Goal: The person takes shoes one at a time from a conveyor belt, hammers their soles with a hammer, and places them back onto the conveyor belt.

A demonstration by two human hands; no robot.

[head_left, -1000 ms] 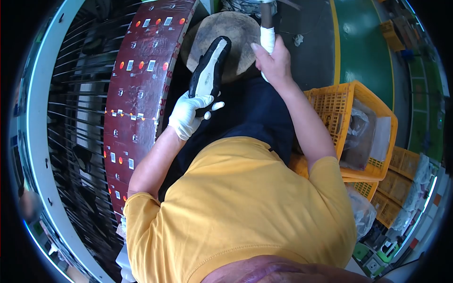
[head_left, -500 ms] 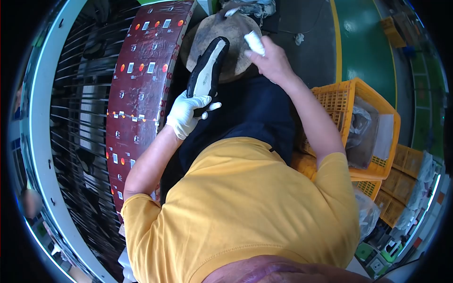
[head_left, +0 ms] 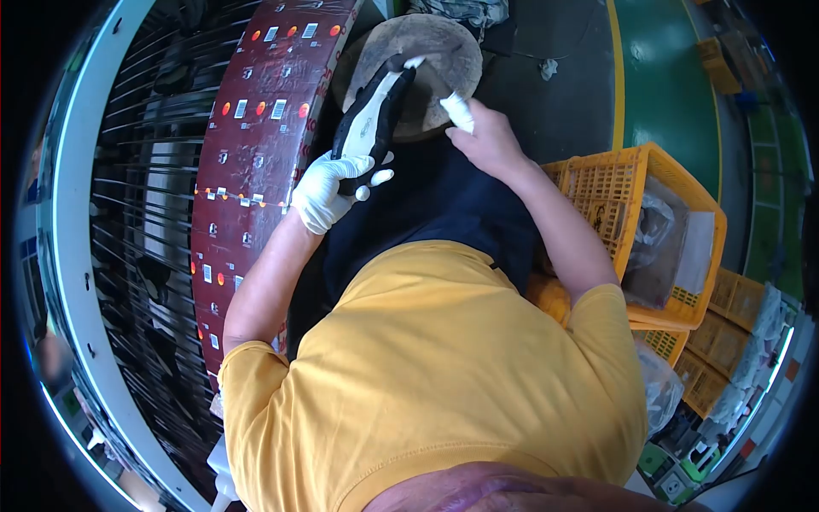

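Note:
My left hand (head_left: 328,188), in a white glove, is closed around the heel end of a black shoe (head_left: 368,124). The shoe is bottom up, showing a pale strip along its underside, and its toe points away from me. My bare right hand (head_left: 490,141) is closed, with white wrapping on a finger. From it a thin, motion-blurred handle runs to the dark head of what looks like a hammer (head_left: 397,62). That head, with a bright end, is at the shoe's toe; whether it touches cannot be made out.
A round, worn block (head_left: 448,64) stands beyond the shoe. A long maroon printed box (head_left: 256,154) lies to the left, beside a rack (head_left: 153,256) of dark rods. Yellow crates (head_left: 597,183) stand at my right, one containing clear plastic. Crumpled cloth (head_left: 465,10) lies at the back.
The hammer has come down from beyond the shoe to its toe. My right hand has moved slightly down. The shoe and my left hand have shifted slightly left, with the shoe tilted a little more.

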